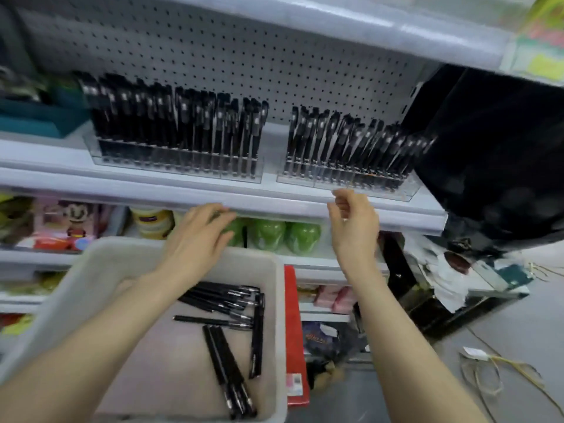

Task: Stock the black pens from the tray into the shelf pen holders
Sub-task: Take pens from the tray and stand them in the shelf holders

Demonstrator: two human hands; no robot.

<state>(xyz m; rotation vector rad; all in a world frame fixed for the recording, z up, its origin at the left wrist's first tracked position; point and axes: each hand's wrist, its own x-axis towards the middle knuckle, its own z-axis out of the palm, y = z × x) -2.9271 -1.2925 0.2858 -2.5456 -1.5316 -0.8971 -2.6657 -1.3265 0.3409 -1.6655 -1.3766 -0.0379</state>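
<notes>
The white pegboard (213, 50) backed a store shelf (268, 192), and on that shelf stood two clear pen holders side by side with a gap between them. The left pen holder (171, 163) was packed with upright black pens, and the right pen holder (351, 183) held more of them, leaning to the right. Below the shelf, right in front of me, sat the pale tray (122, 247), and the loose black pens (229, 300) lay scattered on its floor: a bunch near the far side, one alone crosswise, a few nearer me and one along the right wall.

My left hand (198, 236) reached out over the tray's far rim with its fingers straight and released, the tips up by the shelf's front edge, gripping nothing. My right hand (355, 227) was raised just below the front of the right pen holder, its fingers loosely curled, and I could see nothing in it, though the picture was blurred there.

Green packages (283, 236) sat on the lower shelf behind my hands. A red box (294, 331) stood just beside the tray's right wall. A large black bag (494, 154) hung at the right end of the shelf, and a teal bin (33, 117) sat at the left end.
</notes>
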